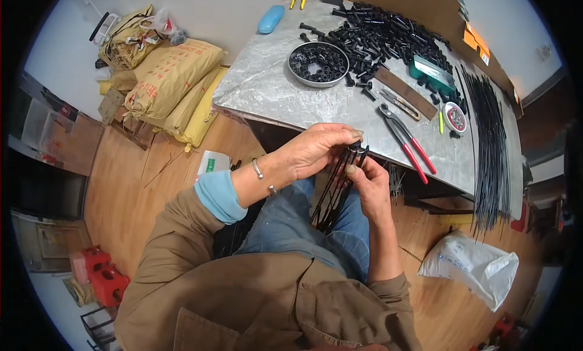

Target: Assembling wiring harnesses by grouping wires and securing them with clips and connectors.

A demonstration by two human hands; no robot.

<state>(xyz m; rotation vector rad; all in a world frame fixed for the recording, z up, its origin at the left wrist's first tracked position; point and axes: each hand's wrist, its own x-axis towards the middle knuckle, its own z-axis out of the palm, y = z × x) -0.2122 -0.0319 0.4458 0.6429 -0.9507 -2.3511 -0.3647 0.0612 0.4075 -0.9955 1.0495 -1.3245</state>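
My left hand (319, 149) and my right hand (369, 184) are together above my lap, at the near edge of the grey table (267, 83). Both grip a bundle of thin black rods (334, 196) that hangs down between my knees. The fingers of my left hand close around the rods' upper ends, where small black caps sit. My right hand pinches the bundle just below. A silver bangle circles my left wrist.
On the table lie a pile of black plastic parts (388, 38), a round metal tin of black pieces (318, 63), red-handled pliers (408, 141), a small round dish (455, 117) and long black rods (489, 138). Yellow sacks (170, 83) and a white bag (470, 266) sit on the wooden floor.
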